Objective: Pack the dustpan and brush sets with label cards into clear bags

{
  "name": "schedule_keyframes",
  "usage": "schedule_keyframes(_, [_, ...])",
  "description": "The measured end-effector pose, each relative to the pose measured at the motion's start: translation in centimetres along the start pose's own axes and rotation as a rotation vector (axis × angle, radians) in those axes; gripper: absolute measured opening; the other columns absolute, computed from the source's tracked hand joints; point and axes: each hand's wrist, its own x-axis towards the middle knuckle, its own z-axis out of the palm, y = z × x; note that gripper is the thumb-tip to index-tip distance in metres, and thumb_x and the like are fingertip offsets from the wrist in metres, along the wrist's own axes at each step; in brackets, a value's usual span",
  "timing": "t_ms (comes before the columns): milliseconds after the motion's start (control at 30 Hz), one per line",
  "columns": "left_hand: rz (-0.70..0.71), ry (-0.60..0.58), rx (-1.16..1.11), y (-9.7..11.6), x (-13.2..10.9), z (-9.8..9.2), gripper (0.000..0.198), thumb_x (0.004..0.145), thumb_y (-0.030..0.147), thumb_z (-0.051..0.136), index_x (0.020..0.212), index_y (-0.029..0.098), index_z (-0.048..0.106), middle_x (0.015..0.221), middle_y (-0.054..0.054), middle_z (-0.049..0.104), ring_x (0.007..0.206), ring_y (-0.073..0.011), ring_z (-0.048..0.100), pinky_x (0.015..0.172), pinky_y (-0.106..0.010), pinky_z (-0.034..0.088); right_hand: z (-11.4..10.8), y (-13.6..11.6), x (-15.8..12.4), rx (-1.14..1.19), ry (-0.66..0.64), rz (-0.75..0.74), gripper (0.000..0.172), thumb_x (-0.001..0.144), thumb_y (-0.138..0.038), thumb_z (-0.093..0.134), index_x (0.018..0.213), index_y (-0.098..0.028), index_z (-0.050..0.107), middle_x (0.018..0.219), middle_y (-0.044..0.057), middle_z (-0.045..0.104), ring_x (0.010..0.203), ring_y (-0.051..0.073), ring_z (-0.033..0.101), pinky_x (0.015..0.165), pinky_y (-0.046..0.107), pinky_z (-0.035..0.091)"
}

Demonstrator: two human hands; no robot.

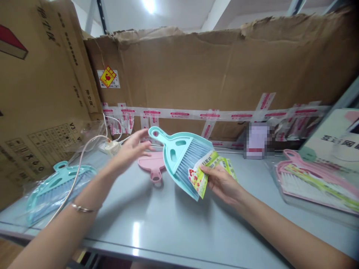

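Above the middle of the table, a turquoise dustpan (167, 158) with a blue-bristled brush (192, 157) nested in it is tilted, its looped handle to the upper left. A green and yellow printed card label (198, 178) wraps across its wide edge. My right hand (221, 181) pinches the set there, thumb on top of the label. My left hand (134, 147) is beside the handle loop, fingers apart, with nothing in it; whether a fingertip touches the loop I cannot tell. Behind them a pink dustpan-shaped piece (153, 164) lies on the table, partly hidden.
At the left, another turquoise dustpan set (60, 188) lies in clear plastic under a cable (80, 168) from a white power strip (112, 147). Pink sets (314, 179) lie at the right. Large cardboard boxes (196, 74) wall the back and left of the grey table (157, 231).
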Motion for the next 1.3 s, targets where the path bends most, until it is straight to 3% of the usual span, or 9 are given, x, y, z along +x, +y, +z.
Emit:
schedule_keyframes(67, [-0.063, -0.145, -0.238, -0.6, -0.2, 3.1, 0.051, 0.070, 0.038, 0.069, 0.115, 0.019, 0.052, 0.117, -0.010, 0.058, 0.084, -0.0181, 0.062, 0.069, -0.030, 0.052, 0.2, 0.0, -0.5, -0.031, -0.016, 0.031, 0.030, 0.063, -0.025, 0.076, 0.088, -0.017, 0.063, 0.083, 0.004, 0.071, 0.074, 0.017, 0.067, 0.067, 0.026, 0.056])
schedule_keyframes(167, [-0.030, -0.124, -0.419, -1.2, -0.3, 5.0, 0.047, 0.068, 0.037, 0.071, 0.109, 0.019, 0.056, 0.110, -0.009, 0.063, 0.091, -0.0201, 0.063, 0.069, -0.026, 0.053, -0.3, -0.1, -1.2, -0.071, 0.005, 0.067, 0.030, 0.064, -0.026, 0.076, 0.091, -0.018, 0.064, 0.089, 0.005, 0.071, 0.078, 0.017, 0.068, 0.069, 0.026, 0.056])
schedule_keyframes(367, [0.050, -0.002, -0.470, -1.7, -0.2, 3.2, 0.043, 0.065, 0.037, 0.074, 0.103, 0.020, 0.061, 0.105, -0.007, 0.067, 0.086, -0.0182, 0.064, 0.068, -0.024, 0.052, -7.1, -2.4, -0.4, -0.370, 0.216, 0.024, 0.030, 0.059, -0.029, 0.078, 0.082, -0.016, 0.062, 0.083, 0.010, 0.070, 0.074, 0.022, 0.067, 0.070, 0.035, 0.054])
schedule_keyframes(533, [0.041, -0.004, -0.405, -2.4, -0.6, 2.7, 0.042, 0.067, 0.038, 0.072, 0.105, 0.021, 0.062, 0.104, -0.007, 0.067, 0.066, -0.0116, 0.060, 0.051, -0.018, 0.047, -12.3, -4.5, 2.1, -0.911, 0.687, -0.317, 0.054, 0.043, -0.031, 0.083, 0.085, -0.018, 0.052, 0.093, 0.014, 0.061, 0.090, 0.033, 0.057, 0.080, 0.052, 0.043])
schedule_keyframes(633, [0.040, -0.033, -0.361, -2.1, -1.0, 3.5, 0.045, 0.066, 0.038, 0.072, 0.106, 0.019, 0.061, 0.108, -0.010, 0.066, 0.053, -0.0071, 0.052, 0.043, -0.017, 0.041, -9.4, -4.8, 1.7, -1.036, 0.686, -0.663, 0.044, 0.059, -0.039, 0.074, 0.091, -0.020, 0.052, 0.102, 0.011, 0.053, 0.098, 0.028, 0.050, 0.088, 0.048, 0.038])
schedule_keyframes(767, [0.070, -0.135, -0.320, -1.1, -1.8, 4.8, 0.044, 0.066, 0.038, 0.073, 0.105, 0.020, 0.062, 0.119, -0.010, 0.061, 0.053, -0.0072, 0.053, 0.040, -0.017, 0.040, -0.5, -3.9, -0.4, -1.208, -0.023, -0.926, 0.021, 0.078, -0.037, 0.062, 0.093, -0.022, 0.059, 0.092, 0.005, 0.052, 0.089, 0.019, 0.052, 0.080, 0.035, 0.044])
schedule_keyframes(833, [0.078, -0.158, -0.314, -0.6, -2.2, 5.1, 0.043, 0.066, 0.040, 0.072, 0.104, 0.021, 0.063, 0.115, -0.010, 0.063, 0.051, -0.0067, 0.052, 0.039, -0.017, 0.038, 3.1, -3.5, -1.0, -1.224, -0.164, -0.892, 0.024, 0.075, -0.034, 0.065, 0.096, -0.022, 0.060, 0.090, 0.004, 0.050, 0.085, 0.017, 0.052, 0.074, 0.032, 0.045])
schedule_keyframes(1000, [0.135, -0.100, -0.219, 0.7, -3.1, 5.1, 0.043, 0.059, 0.037, 0.078, 0.096, 0.018, 0.064, 0.093, -0.008, 0.068, 0.047, -0.0070, 0.048, 0.039, -0.019, 0.035, 5.9, -3.4, -0.7, -1.223, -0.248, -0.839, 0.009, 0.077, -0.025, 0.062, 0.075, -0.020, 0.056, 0.081, 0.002, 0.049, 0.078, 0.015, 0.052, 0.066, 0.028, 0.044])
schedule_keyframes(1300, [0.327, 0.295, -0.028, 2.4, -3.6, 5.2, 0.034, 0.064, 0.034, 0.074, 0.092, 0.019, 0.063, 0.095, -0.006, 0.066, 0.064, -0.0145, 0.057, 0.044, -0.020, 0.043, 6.9, -5.0, -2.1, -1.206, -0.103, -1.088, 0.005, 0.080, -0.023, 0.058, 0.079, -0.019, 0.054, 0.080, 0.003, 0.053, 0.075, 0.015, 0.052, 0.065, 0.028, 0.043])
